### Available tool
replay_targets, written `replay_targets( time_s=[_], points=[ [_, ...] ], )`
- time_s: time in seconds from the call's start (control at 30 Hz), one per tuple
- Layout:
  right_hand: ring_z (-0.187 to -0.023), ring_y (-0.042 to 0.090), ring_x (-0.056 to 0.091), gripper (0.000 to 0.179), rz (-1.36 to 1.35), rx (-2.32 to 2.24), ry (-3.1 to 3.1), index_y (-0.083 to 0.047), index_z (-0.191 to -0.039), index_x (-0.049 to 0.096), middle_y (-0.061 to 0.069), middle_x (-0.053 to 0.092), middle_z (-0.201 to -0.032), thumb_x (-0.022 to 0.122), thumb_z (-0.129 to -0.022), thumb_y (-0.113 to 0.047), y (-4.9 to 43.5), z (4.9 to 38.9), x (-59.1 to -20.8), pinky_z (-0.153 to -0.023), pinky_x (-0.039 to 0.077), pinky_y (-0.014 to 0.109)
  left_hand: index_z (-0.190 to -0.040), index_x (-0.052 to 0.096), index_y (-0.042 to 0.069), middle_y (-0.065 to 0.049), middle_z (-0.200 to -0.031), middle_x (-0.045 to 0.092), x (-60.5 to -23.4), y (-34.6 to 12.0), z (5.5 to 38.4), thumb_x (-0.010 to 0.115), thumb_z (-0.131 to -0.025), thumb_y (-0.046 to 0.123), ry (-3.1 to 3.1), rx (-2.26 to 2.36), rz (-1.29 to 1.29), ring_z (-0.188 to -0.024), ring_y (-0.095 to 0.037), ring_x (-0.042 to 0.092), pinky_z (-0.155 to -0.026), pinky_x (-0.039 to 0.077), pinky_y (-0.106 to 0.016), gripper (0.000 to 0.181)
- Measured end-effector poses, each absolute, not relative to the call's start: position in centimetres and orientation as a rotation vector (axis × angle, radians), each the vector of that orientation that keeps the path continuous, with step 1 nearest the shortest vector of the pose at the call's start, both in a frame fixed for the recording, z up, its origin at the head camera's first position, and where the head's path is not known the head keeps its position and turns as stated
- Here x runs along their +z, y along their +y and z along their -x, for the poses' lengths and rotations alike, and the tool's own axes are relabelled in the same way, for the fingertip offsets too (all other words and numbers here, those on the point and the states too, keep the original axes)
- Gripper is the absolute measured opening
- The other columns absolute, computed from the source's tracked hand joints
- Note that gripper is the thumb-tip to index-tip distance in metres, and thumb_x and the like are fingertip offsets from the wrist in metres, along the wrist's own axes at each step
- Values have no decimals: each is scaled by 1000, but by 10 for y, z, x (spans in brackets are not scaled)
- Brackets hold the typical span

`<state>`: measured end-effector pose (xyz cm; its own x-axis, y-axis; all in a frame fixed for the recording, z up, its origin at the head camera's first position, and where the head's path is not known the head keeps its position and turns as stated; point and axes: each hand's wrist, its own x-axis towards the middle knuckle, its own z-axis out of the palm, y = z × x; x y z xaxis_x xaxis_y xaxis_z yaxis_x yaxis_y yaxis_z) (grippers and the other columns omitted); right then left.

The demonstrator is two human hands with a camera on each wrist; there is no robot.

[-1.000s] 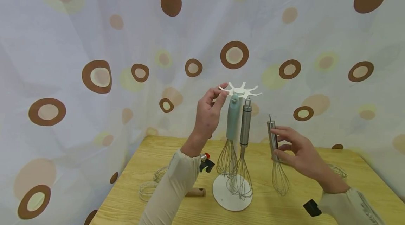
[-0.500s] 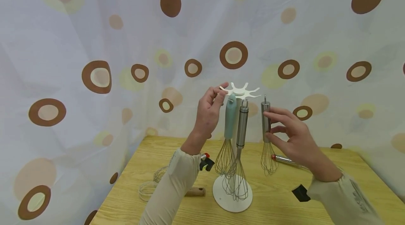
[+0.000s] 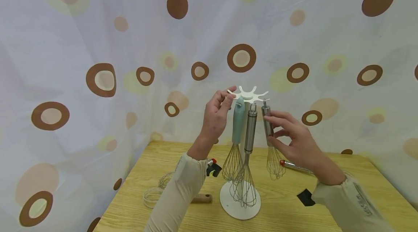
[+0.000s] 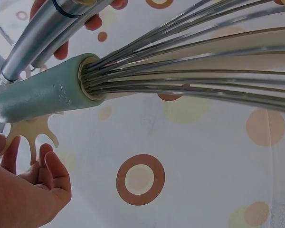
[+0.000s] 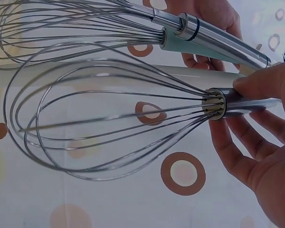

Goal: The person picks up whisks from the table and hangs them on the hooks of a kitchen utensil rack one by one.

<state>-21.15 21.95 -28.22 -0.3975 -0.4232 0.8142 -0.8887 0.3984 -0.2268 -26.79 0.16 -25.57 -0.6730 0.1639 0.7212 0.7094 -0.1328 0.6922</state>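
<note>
A white rack with a hooked top (image 3: 248,95) and a round base (image 3: 226,204) stands on the table. My left hand (image 3: 214,116) pinches one of its prongs between thumb and fingers. From the front prongs hang a whisk with a teal handle (image 3: 238,127) and a long steel whisk (image 3: 250,130). On the right side, my right hand (image 3: 294,137) grips a smaller steel whisk (image 5: 223,103) by its handle, wires down. Its top loop overlaps a right-hand prong in the head view. In the left wrist view the teal handle (image 4: 42,90) crosses in front of the rack.
At the table's left lie wire whisk heads (image 3: 151,196) and a wooden handle (image 3: 203,198), partly behind my left sleeve. A metal handle with a red end (image 3: 295,166) lies behind my right hand. A dotted curtain (image 3: 183,36) hangs behind the table (image 3: 277,206).
My right hand has carried the small steel whisk up and left, from beside the rack to its right-hand prongs. The hanging whisks swung slightly left. My left hand has stayed on its prong.
</note>
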Motion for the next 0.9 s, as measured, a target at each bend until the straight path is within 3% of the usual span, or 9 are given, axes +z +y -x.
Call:
replay_targets(
  time_s=[0.2,0.27,0.4,0.47,0.53,0.67,0.77,0.9],
  points=[
    [-98,6,56,72,-1138,891,-1971,6,-125,55,20,48,-129,72,-59,29,215,215,-286,-72,50,17,-105,53,-7,-17,-135,51,-254,1,269,43,-102,11,-1773,-1861,983,-118,-25,51,-82,42,-26,20],
    [-97,8,56,68,-1147,890,-1970,5,-127,54,19,48,-130,72,-64,25,214,217,-288,-74,50,17,-105,52,-7,-17,-135,51,-253,0,269,42,-102,11,-1783,-1875,991,-120,-24,50,-83,42,-27,21],
    [-93,12,58,43,-1203,893,-1907,6,-126,55,22,50,-127,67,-87,-8,212,221,-292,-74,50,18,-106,52,-8,-17,-136,50,-252,-3,272,41,-102,11,-1795,-1918,1020,-123,-24,49,-84,44,-28,22],
    [-92,15,58,45,-1227,893,-1865,9,-122,56,26,51,-123,60,-92,-25,211,221,-293,-73,50,19,-106,52,-8,-17,-136,50,-251,-4,272,40,-103,12,-1797,-1937,1031,-125,-25,47,-85,44,-28,23],
    [-91,16,59,49,-1247,893,-1831,10,-120,57,27,52,-121,59,-92,-30,211,220,-294,-72,51,19,-106,52,-8,-17,-137,50,-250,-5,272,40,-103,13,-1805,-1931,1026,-126,-26,46,-85,45,-30,24],
    [-91,16,60,47,-1242,898,-1837,9,-121,57,19,56,-120,61,-92,-29,217,219,-301,-72,50,19,-109,59,-4,-13,-135,52,-251,-6,268,47,-101,15,-1841,-1812,922,-118,-25,51,-87,46,-34,24],
    [-89,16,61,40,-1212,889,-1917,5,-122,58,9,59,-118,70,-86,-8,229,222,-312,-71,50,20,-115,62,1,-7,-132,54,-251,-7,263,51,-99,15,-1843,-1653,828,-110,-19,54,-86,47,-35,24],
    [-86,15,61,52,-1139,864,-2140,-1,-119,61,2,61,-110,73,-71,16,252,226,-332,-67,51,23,-116,63,2,-8,-128,54,-252,-6,256,50,-99,14,-1764,-1467,803,-108,-18,54,-81,48,-34,25]
  ],
)
